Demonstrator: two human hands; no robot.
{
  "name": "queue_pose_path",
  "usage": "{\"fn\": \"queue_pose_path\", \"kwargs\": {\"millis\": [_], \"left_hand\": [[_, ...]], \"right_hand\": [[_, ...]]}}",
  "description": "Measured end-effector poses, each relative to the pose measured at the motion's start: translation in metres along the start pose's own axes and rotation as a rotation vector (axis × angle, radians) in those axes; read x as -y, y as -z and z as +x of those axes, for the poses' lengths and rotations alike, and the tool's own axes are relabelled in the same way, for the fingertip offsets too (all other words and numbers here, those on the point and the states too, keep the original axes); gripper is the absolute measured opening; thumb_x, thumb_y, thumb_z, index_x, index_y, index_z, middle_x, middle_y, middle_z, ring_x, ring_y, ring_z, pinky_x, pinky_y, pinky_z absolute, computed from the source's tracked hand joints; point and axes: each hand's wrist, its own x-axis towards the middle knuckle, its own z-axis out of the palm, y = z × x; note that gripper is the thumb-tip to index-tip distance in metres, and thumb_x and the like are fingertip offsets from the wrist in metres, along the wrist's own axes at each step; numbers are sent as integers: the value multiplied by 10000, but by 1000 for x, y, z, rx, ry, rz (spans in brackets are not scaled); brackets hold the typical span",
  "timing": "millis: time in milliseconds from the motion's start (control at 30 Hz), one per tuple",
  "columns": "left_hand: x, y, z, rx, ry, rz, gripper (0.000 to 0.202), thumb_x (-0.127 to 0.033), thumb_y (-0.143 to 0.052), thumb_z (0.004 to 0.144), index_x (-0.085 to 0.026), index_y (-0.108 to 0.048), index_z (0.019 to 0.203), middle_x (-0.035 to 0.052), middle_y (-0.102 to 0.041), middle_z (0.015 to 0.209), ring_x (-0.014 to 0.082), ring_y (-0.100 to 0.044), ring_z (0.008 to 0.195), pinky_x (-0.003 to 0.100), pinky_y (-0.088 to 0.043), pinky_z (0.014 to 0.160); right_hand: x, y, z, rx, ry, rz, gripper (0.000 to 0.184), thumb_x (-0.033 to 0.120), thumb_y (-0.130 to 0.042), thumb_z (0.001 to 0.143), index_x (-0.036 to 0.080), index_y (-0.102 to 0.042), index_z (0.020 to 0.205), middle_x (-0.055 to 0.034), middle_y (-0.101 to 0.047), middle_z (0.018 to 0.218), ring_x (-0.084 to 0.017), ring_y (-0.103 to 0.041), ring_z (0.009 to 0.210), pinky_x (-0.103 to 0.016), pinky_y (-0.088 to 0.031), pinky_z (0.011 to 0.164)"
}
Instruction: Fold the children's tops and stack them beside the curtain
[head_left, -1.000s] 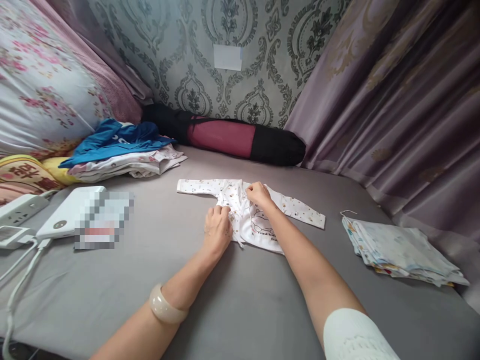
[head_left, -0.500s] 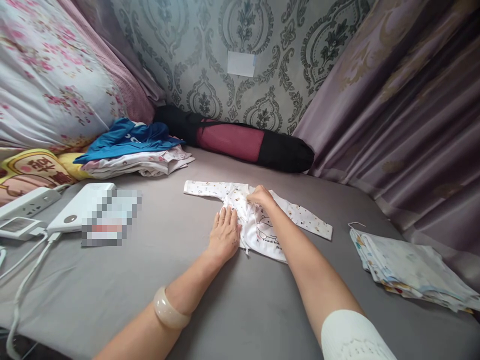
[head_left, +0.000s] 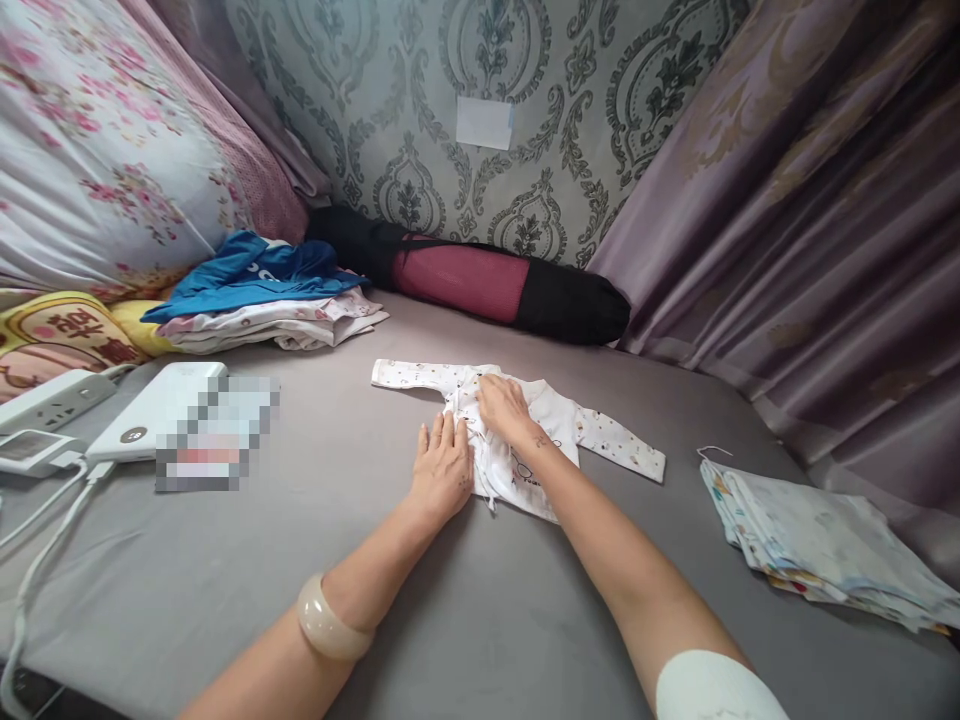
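Observation:
A small white baby shirt [head_left: 559, 420] with tiny coloured prints lies spread on the grey bed sheet [head_left: 465, 610], sleeves out to both sides. My left hand [head_left: 442, 465] rests flat on the shirt's left edge, fingers stretched out. My right hand [head_left: 504, 408] lies flat across the shirt's middle, fingers extended and pressing the fabric down. A pale bangle [head_left: 326, 627] circles my left wrist.
A stack of folded cloths [head_left: 814, 535] sits at the right. Folded clothes topped by a blue garment [head_left: 251, 275] lie at the back left, a dark red-and-black roll bag [head_left: 480, 280] along the wall. A white power strip [head_left: 52, 400] and a white device [head_left: 150, 410] with cables are at left.
My right hand has gone from pinching the shirt near its collar to lying flat on its middle. My left hand opened from a grip and now rests flat.

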Motion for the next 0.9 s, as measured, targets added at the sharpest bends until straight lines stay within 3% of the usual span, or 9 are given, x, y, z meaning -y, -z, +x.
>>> {"fn": "queue_pose_path", "kwargs": {"millis": [100,233,333,433,567,633,733,900], "left_hand": [[6,11,7,-17,-15,-35,366,-239,-329,958,-133,-545,1234,177,-565,1347,301,-492,1277,486,-345,1061],[10,20,15,-39,27,-67,257,-186,-358,934,-183,-603,1010,123,-670,1074,260,-590,1029,404,-433,894],[10,14,15,-58,-14,-55,285,-176,-416,895,-155,-584,1124,155,-617,1187,301,-513,1158,427,-421,917],[12,3,12,-69,-74,-91,420,-196,-423,891,-117,-504,1295,187,-550,1308,349,-427,1271,486,-374,1002],[17,-4,8,-63,-172,-138,466,-184,-440,877,-179,-492,1339,161,-519,1375,381,-371,1332,587,-220,1105],[18,-4,8,-38,-196,-137,471,-175,-452,872,-194,-498,1340,157,-528,1371,385,-366,1340,615,-183,1113],[15,-2,9,4,-193,-102,446,-185,-474,872,-185,-524,1316,162,-564,1327,387,-396,1313,629,-207,1100],[9,6,10,13,-118,-63,413,-240,-415,929,-160,-530,1317,185,-567,1315,382,-390,1325,605,-278,1077]], "right_hand": [[13,-8,2,84,-39,22,526,368,-327,989,50,-437,1394,-193,-387,1498,-273,-345,1369,-387,-252,1092],[31,0,13,13,-65,-28,417,297,-324,982,96,-603,1218,-185,-570,1290,-276,-479,1224,-390,-311,1043],[53,8,24,-50,74,-32,340,345,-445,943,179,-625,1178,-126,-588,1230,-258,-498,1167,-359,-380,989],[79,6,37,20,182,-45,328,315,-544,881,203,-614,1181,-106,-571,1232,-244,-529,1132,-339,-431,942],[102,-4,52,95,125,-38,329,183,-492,869,161,-617,1173,-143,-586,1214,-238,-594,1072,-333,-466,892],[106,-8,57,115,60,3,339,152,-442,881,168,-621,1168,-145,-609,1191,-238,-617,1053,-330,-477,863],[103,-9,61,47,-38,83,362,156,-366,917,177,-616,1178,-139,-634,1175,-233,-630,1044,-322,-477,846],[87,-2,52,79,155,177,347,379,-364,985,225,-660,1080,-81,-685,1107,-219,-621,1048,-282,-450,839]]}}
